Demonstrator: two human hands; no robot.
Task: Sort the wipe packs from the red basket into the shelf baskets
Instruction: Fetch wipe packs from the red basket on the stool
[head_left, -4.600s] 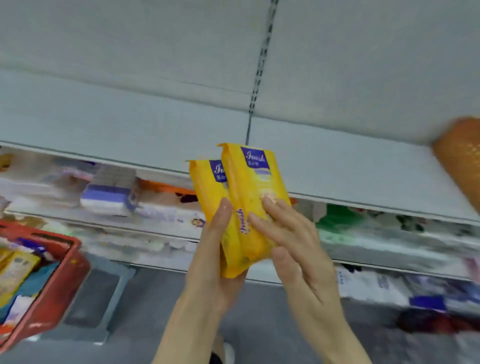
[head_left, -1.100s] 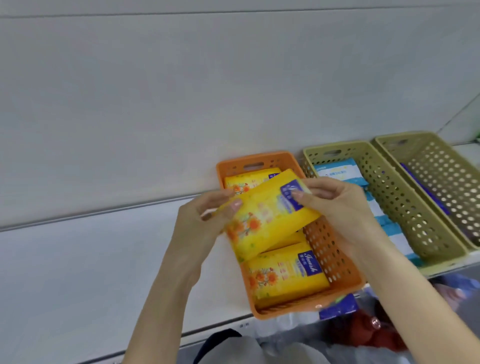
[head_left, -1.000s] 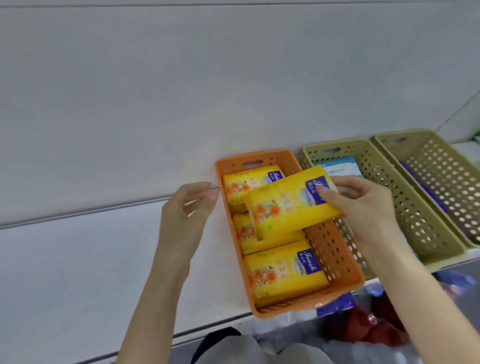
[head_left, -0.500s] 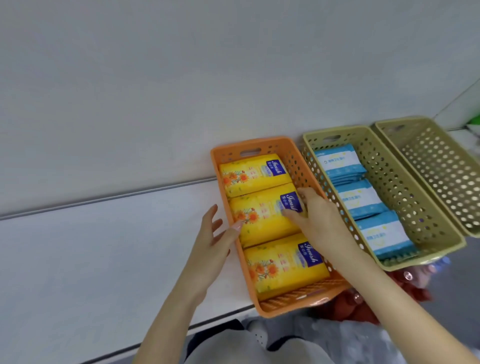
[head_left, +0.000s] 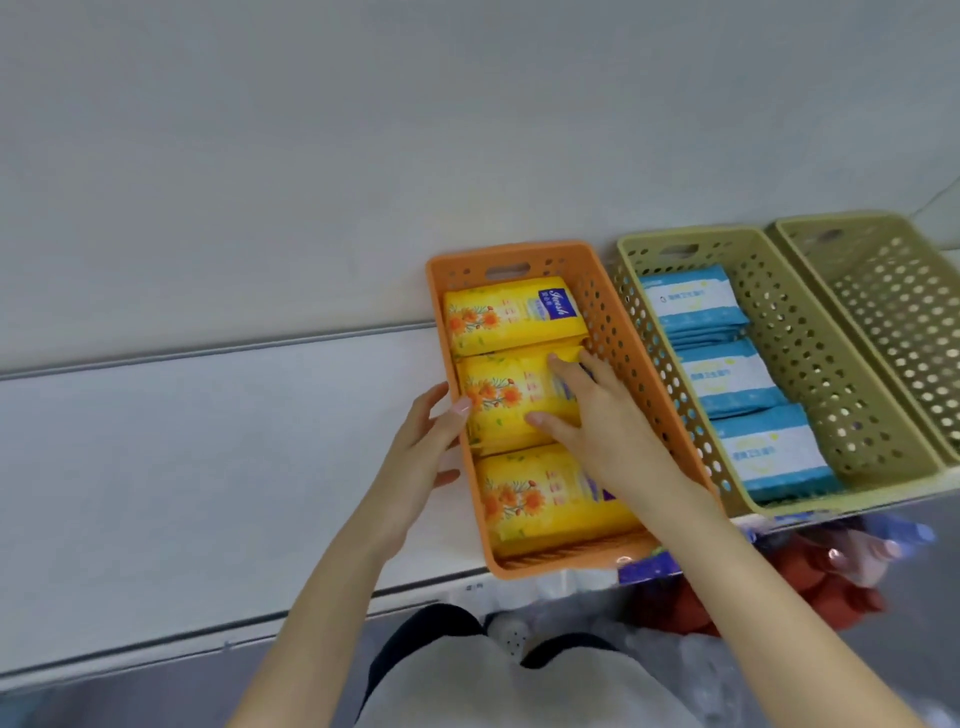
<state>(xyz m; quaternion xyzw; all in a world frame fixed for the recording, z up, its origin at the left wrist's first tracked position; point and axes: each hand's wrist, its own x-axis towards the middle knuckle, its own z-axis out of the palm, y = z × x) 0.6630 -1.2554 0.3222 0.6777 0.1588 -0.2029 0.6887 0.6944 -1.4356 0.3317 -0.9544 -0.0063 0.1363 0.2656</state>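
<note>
White shelf board (head_left: 208, 467) runs across the view under a pale back wall (head_left: 363, 130). Three baskets stand side by side on its right part, their short ends against the wall. An orange basket (head_left: 623, 343) is the leftmost. It holds three yellow wipe packs laid flat in a row: the far pack (head_left: 498, 314), the middle pack (head_left: 498, 400) and the near pack (head_left: 540, 501), each printed with orange flowers.

The right hand (head_left: 608, 421) lies on the middle pack, palm down. Its fingers are stretched out to the pack's far edge, and its thumb is spread towards the near edge. It presses the pack rather than closing round it.

The left hand (head_left: 415, 462) is at the outside of the orange basket's left wall with its fingers nearly straight. One fingertip reaches over the rim and touches the left end of the middle pack. It holds nothing.

Just to the right, a green basket (head_left: 810, 353) holds blue wipe packs (head_left: 727, 379) in three stacks. A second green basket (head_left: 893, 312) stands beyond it, cut off by the picture's edge. Below the shelf edge something red (head_left: 810, 592) shows, too blurred to make out.
</note>
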